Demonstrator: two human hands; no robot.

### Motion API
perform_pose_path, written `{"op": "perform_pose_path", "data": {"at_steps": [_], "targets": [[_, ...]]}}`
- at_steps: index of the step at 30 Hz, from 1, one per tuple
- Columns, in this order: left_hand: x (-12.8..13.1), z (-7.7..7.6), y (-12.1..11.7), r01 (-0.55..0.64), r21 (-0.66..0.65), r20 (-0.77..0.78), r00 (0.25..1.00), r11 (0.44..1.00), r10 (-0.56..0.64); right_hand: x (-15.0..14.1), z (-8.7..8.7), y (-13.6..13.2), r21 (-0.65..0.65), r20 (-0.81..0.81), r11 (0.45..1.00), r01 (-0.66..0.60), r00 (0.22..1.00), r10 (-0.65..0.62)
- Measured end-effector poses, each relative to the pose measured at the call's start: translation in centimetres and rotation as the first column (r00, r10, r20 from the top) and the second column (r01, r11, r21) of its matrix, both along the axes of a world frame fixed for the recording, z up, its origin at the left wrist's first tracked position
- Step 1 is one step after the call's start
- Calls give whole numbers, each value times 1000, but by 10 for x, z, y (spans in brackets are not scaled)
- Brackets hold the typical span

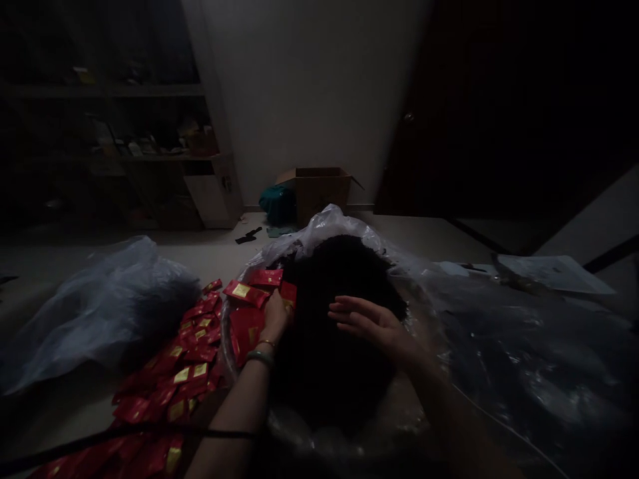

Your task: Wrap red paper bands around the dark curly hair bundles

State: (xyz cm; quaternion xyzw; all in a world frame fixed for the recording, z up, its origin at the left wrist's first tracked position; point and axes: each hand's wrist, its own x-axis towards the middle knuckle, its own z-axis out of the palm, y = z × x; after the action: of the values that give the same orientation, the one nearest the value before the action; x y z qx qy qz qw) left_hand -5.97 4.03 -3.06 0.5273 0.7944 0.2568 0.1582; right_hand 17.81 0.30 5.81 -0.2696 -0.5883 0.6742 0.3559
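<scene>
Left hand (276, 318): one, at the left side of the heap, fingertips at a red packet (288, 293). Grip curled and partly hidden; whether it is closed on the packet cannot be told. At the wrist, a gold bracelet (267, 343) and a green bangle (260, 358).

Right hand (374, 326): one, above the right part of the heap. Grip open, fingers extended and close together, pointing left; nothing seen in it.

Heap (344, 273): one, dark, mounded in a clear bag (329, 218) with crumpled edges; make-up too dim to tell.

Packets in bag (245, 293): several, red with gold labels, lying by the left hand, between the heap and the bag's left edge.

Packet pile (197, 336): many of like kind, spread outside the bag to the left, reaching the lower left corner. A black cord (150, 430) crosses in front.

Plastic, left (107, 299): one bundle, pale, crumpled, beside the pile. Plastic, right (539, 366): a broad glossy spread.

Background: carton (322, 196), flaps open, against the wall (304, 86); teal bundle (277, 203) beside it; black scraps (248, 235) on the floor (219, 258); shelves (162, 158) at left, stocked with small items; dark door (474, 126) at right.
</scene>
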Motion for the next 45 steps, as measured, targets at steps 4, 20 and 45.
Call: {"op": "perform_pose_path", "data": {"at_steps": [4,20,45], "targets": [[-2,12,-1,-5,144,266,963,990,-34,7,-17,22,296,218,933,204,937,-274],[60,35,-38,126,372,736,563,920,-375,-13,-52,27,948,31,242,208,696,-717],[57,37,-39,268,212,696,633,940,-338,-8,-37,18,938,210,346,-13,815,-539]]}}
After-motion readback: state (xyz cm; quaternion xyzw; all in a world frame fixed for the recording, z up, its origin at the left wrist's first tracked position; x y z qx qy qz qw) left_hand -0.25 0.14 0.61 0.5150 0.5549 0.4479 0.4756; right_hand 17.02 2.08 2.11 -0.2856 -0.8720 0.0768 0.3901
